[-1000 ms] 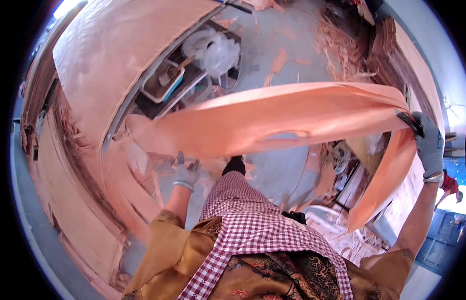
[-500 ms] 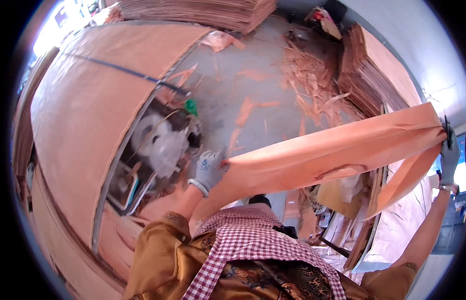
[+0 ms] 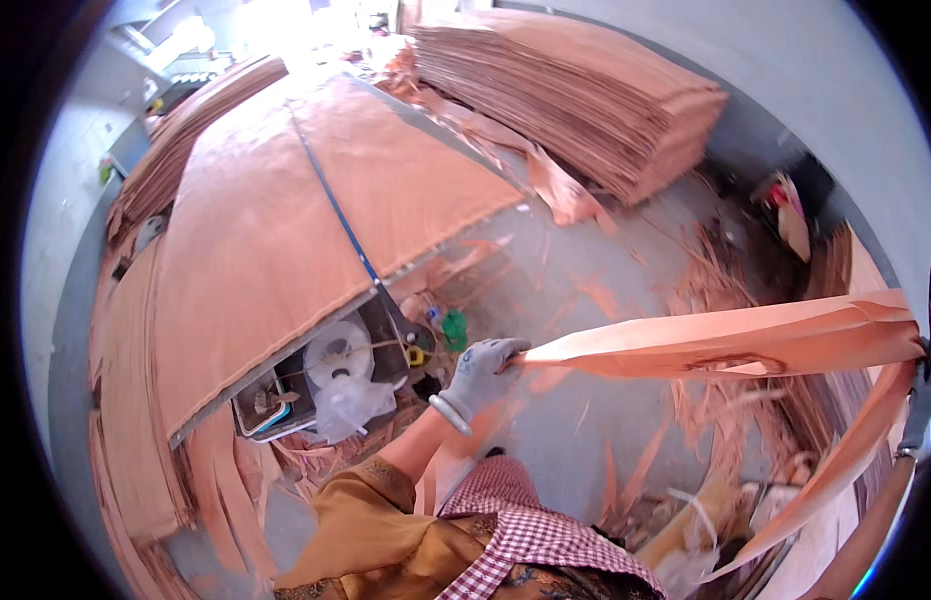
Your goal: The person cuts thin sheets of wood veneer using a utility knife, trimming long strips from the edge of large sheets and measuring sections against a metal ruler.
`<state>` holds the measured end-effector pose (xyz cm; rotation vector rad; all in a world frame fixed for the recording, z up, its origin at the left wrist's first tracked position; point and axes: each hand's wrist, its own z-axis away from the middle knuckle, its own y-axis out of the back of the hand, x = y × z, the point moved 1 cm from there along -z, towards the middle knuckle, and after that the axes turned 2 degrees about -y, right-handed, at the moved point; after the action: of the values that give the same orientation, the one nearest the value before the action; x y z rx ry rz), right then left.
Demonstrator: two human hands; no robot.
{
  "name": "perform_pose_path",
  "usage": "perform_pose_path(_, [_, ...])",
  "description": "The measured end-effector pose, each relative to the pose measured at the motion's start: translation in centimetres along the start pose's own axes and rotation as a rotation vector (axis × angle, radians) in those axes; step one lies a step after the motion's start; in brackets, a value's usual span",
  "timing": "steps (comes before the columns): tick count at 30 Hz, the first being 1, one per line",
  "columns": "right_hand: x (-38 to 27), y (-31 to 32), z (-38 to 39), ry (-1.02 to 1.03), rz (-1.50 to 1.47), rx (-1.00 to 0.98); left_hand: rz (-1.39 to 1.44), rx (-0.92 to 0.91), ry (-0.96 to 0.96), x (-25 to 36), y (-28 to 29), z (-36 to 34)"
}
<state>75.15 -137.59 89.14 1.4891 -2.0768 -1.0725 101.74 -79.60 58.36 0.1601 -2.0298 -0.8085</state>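
A long strip of reddish wood veneer stretches between my two hands, creased lengthwise and marked with a dark knot. My left hand, in a pale grey glove, pinches its left end above the floor. At the right rim my gloved right hand is closed on the other end, partly hidden by the veneer and blurred. From that end a narrower length of veneer hangs down and curves back toward me. Left of my left hand, a tray holds a white roll and a crumpled clear plastic bag.
A large veneer sheet covers the table on the left, with a long blue rod across it. A thick veneer stack stands at the back. Veneer scraps litter the grey floor. A green object lies beside the tray.
My view has swung left and up, showing more of the table and back stack. Both hands still hold the strip, which now looks narrower and more folded together.
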Motion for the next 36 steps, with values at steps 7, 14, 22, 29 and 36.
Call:
perform_pose_path(7, [1.1, -8.2, -14.5, 0.159, 0.041, 0.079, 0.109, 0.141, -0.016, 1.2, 2.2, -8.9])
perform_pose_path(14, [7.1, -20.6, -33.0, 0.374, -0.012, 0.009, 0.186, 0.317, 0.189, -1.2, 5.8, -18.6])
perform_pose_path(22, [-3.1, -39.3, -51.3, 0.535, -0.208, -0.036, 0.134, 0.508, 0.392, -2.1, 7.5, -23.2])
perform_pose_path(29, [-17.8, -54.3, -66.2, 0.747, -0.421, -0.085, 0.042, 0.679, 0.606, 1.8, 7.0, -26.4])
perform_pose_path(36, [-36.3, -63.6, -73.2, 0.818, -0.871, -0.159, -0.193, 0.877, 0.863, 8.3, 4.0, -36.1])
